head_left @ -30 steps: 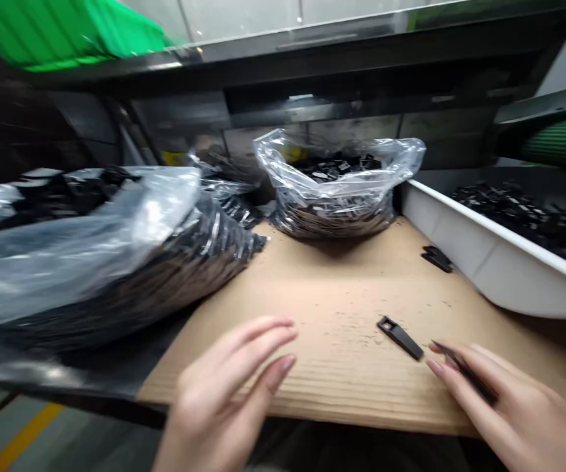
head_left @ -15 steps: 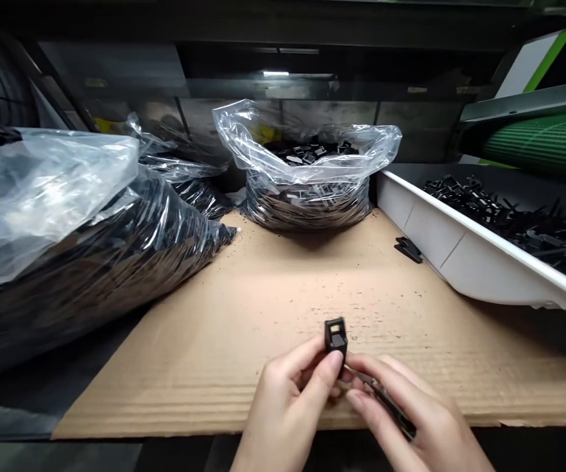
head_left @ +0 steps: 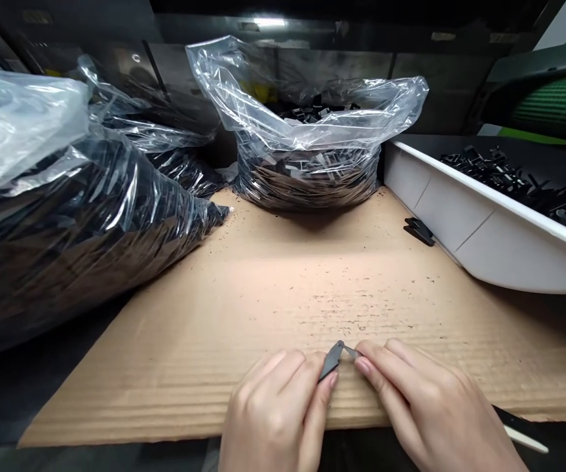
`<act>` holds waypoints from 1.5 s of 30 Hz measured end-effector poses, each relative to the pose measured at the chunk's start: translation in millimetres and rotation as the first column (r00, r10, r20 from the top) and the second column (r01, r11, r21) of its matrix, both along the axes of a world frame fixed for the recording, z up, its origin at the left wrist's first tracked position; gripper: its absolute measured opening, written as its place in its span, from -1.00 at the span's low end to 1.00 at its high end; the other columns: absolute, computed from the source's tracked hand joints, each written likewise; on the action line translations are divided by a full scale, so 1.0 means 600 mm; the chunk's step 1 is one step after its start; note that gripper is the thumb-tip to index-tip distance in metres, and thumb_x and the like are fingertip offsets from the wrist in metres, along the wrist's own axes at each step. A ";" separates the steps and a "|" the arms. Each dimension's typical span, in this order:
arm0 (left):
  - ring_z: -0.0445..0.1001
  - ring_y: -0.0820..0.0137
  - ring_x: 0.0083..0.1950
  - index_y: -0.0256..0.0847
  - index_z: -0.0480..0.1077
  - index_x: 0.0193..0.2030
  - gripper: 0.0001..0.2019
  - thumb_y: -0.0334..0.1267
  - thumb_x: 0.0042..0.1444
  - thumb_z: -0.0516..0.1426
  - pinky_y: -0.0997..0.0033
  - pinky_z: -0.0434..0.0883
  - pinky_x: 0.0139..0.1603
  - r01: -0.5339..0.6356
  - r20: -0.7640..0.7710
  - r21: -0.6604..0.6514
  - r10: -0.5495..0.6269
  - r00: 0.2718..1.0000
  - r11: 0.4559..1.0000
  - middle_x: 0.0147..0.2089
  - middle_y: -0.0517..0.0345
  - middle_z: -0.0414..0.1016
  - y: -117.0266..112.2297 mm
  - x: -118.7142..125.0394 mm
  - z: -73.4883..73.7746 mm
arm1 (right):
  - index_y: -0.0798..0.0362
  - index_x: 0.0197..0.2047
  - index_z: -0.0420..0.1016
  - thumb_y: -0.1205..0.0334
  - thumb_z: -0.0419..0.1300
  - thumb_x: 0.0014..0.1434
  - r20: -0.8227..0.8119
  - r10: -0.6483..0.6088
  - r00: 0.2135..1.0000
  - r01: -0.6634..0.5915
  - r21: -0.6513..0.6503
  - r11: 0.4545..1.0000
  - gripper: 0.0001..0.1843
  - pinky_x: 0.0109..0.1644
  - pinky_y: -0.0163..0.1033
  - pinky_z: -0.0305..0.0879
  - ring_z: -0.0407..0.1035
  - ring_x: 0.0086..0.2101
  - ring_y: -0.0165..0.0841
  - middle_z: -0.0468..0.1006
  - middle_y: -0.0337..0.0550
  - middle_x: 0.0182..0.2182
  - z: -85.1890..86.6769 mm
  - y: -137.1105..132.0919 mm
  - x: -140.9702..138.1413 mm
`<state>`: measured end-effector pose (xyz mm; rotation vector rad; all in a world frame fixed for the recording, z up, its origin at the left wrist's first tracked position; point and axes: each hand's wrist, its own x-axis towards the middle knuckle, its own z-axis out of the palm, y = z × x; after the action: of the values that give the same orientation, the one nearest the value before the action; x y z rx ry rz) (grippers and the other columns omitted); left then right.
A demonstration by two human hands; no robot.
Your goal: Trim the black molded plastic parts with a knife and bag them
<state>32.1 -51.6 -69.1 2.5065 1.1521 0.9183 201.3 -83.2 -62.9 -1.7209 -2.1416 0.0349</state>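
Near the front edge of the cardboard sheet (head_left: 244,301), my left hand (head_left: 276,410) pinches a small dark plastic part (head_left: 331,362) between thumb and fingers. The part is tilted, with its rounded end pointing up and away. From the right, my right hand (head_left: 428,400) closes around a knife with a thin metal blade (head_left: 350,351). The blade's tip is at the far end of the part. Most of the knife is hidden in my right hand. A black and cream strip (head_left: 523,436) shows beyond my right wrist; I cannot tell whether it belongs to the knife.
A clear plastic bag (head_left: 307,164) of black parts stands at the back. Larger filled bags (head_left: 91,223) lie on the left. On the right is a white tray (head_left: 509,229) of black parts, with loose black pieces (head_left: 418,231) beside it. Dark shavings dot the cardboard.
My left hand has turned the plastic part over, so its hollow end no longer shows. The blade now meets its far end. The camera view has shifted slightly downward.
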 end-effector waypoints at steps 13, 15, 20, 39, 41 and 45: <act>0.31 0.37 -0.51 -0.25 0.35 -0.38 -0.86 -0.47 0.10 0.00 0.39 0.28 -0.47 0.048 0.045 -0.009 -0.048 0.998 0.999 -0.54 0.15 0.35 0.000 -0.003 -0.006 | -0.05 -0.42 0.35 0.23 -0.13 0.21 -0.051 0.037 0.998 -0.042 -0.104 0.994 -0.71 -0.53 -0.35 0.21 0.34 -0.57 -0.41 0.40 -0.27 -0.57 0.004 0.002 0.007; 0.31 0.38 -0.52 -0.25 0.35 -0.38 -0.87 -0.46 0.10 0.01 0.39 0.28 -0.48 0.053 0.044 0.008 -0.054 0.998 0.999 -0.54 0.15 0.35 0.000 -0.003 -0.005 | -0.04 -0.44 0.35 0.22 -0.12 0.21 -0.040 0.024 0.999 -0.028 -0.079 0.996 -0.71 -0.55 -0.35 0.16 0.34 -0.58 -0.41 0.39 -0.28 -0.58 0.007 0.004 0.002; 0.33 0.38 -0.50 -0.26 0.37 -0.31 -0.87 -0.46 0.10 0.01 0.40 0.29 -0.46 0.058 0.035 0.007 -0.059 0.998 0.998 -0.49 0.13 0.38 -0.001 -0.003 -0.005 | -0.05 -0.39 0.40 0.19 -0.13 0.22 0.065 -0.173 0.983 0.174 0.004 0.985 -0.69 -0.53 -0.29 0.11 0.37 -0.55 -0.34 0.43 -0.26 -0.56 0.008 0.018 -0.002; 0.29 0.38 -0.46 -0.20 0.24 -0.54 -0.71 -0.20 0.18 -0.07 0.48 0.31 -0.40 0.114 0.423 -0.607 0.198 0.884 0.786 -0.53 0.17 0.28 0.009 -0.006 0.036 | -0.07 -0.11 0.42 0.22 0.02 0.16 -0.565 -0.017 0.825 -0.118 -0.201 0.972 -0.75 -0.23 -0.51 0.39 0.44 -0.23 -0.42 0.52 -0.23 -0.25 0.032 -0.006 0.001; 0.29 0.37 -0.44 -0.20 0.24 -0.53 -0.72 -0.21 0.18 -0.06 0.47 0.31 -0.36 0.129 0.419 -0.624 0.191 0.888 0.771 -0.51 0.16 0.29 0.007 -0.007 0.034 | -0.10 -0.11 0.41 0.24 0.01 0.16 -0.535 0.008 0.845 -0.105 -0.152 0.983 -0.75 -0.27 -0.51 0.39 0.44 -0.23 -0.42 0.51 -0.25 -0.30 0.030 -0.005 0.000; 0.30 0.39 -0.43 -0.20 0.28 -0.51 -0.74 -0.25 0.18 -0.05 0.48 0.30 -0.38 0.133 0.406 -0.613 0.166 0.899 0.779 -0.50 0.18 0.28 0.005 -0.008 0.032 | -0.08 -0.14 0.41 0.23 0.01 0.16 -0.479 0.025 0.877 -0.100 -0.130 0.986 -0.77 -0.29 -0.49 0.39 0.44 -0.33 -0.44 0.47 -0.27 -0.40 0.028 -0.008 0.001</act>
<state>27.3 -48.3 -50.0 1.6400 1.0894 0.8552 201.7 -87.9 -46.0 -1.5176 -1.8550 0.5940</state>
